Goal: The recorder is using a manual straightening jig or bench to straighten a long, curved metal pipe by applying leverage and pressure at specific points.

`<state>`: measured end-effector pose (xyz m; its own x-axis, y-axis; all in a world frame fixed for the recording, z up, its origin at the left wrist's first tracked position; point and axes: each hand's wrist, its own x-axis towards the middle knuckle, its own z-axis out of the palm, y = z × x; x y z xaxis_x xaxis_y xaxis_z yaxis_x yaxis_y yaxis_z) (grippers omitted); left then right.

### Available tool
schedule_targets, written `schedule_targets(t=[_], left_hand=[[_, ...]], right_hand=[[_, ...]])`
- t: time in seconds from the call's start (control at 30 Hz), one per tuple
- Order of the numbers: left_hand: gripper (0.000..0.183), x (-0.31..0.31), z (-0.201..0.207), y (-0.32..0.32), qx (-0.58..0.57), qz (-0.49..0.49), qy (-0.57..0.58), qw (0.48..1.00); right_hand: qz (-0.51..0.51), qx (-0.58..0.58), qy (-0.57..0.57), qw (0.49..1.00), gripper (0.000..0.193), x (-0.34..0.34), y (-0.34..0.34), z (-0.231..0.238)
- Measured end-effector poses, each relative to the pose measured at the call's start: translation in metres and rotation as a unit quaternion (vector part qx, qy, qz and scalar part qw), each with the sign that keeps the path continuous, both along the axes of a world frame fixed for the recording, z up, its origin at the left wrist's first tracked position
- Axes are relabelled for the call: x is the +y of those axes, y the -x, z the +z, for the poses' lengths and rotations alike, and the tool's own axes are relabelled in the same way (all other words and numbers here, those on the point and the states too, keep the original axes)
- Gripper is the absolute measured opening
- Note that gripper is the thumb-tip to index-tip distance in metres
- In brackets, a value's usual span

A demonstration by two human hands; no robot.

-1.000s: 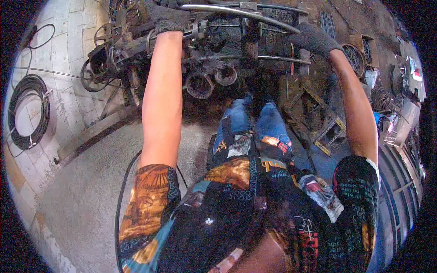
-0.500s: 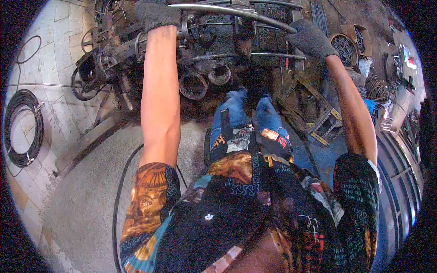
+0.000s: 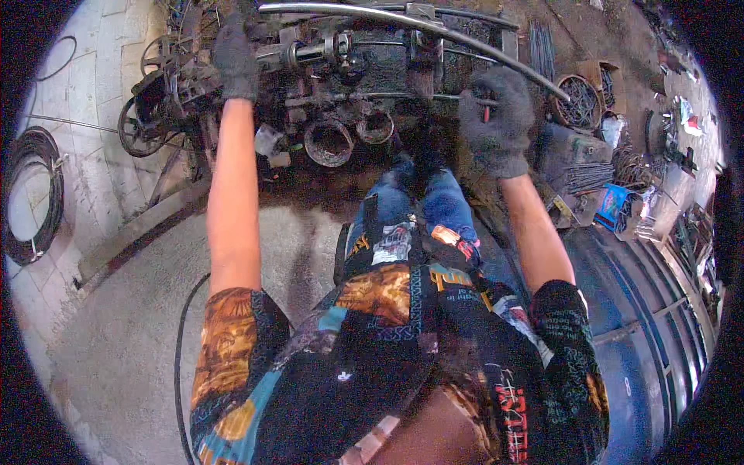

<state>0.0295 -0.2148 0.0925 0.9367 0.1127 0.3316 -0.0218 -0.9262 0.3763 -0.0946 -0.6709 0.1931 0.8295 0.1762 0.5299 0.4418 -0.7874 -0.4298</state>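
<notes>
A long curved metal rod (image 3: 465, 36) lies across the top of a dark, greasy machine (image 3: 310, 54); its right end sticks out past the frame. My left hand (image 3: 236, 62), in a dark grey glove, reaches over the machine's left side beside the rod's left end. Its fingers are blurred, and what they touch is hidden. My right hand (image 3: 500, 120), gloved alike, is curled below the rod, by the end of a lower bar on the machine. A small red bit shows at its fingers; what it belongs to I cannot make out.
Two round metal tubes (image 3: 328, 143) face me under the machine. A handwheel (image 3: 143, 128) is at its left. Coiled black cable (image 3: 37, 194) lies on the left floor. On the right are a basket of metal pieces (image 3: 577, 101), a blue packet (image 3: 614, 208) and bundled rods (image 3: 587, 177).
My right hand has let go of the rod's right end and come down and toward me. My left hand has shifted left, and the rod's right end now projects freely.
</notes>
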Motion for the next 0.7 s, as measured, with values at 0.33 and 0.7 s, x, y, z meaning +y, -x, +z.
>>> schedule_targets(t=[0.33, 0.7], left_hand=[[0.057, -0.015, -0.058, 0.021, 0.208, 0.022, -0.068, 0.976], [0.058, -0.019, -0.049, 0.023, 0.249, 0.099, -0.117, 0.956]], right_hand=[[-0.127, 0.531, -0.294, 0.784, 0.054, 0.006, -0.081, -0.145], [0.012, 0.455, -0.056, 0.889, 0.050, -0.016, -0.098, -0.203]])
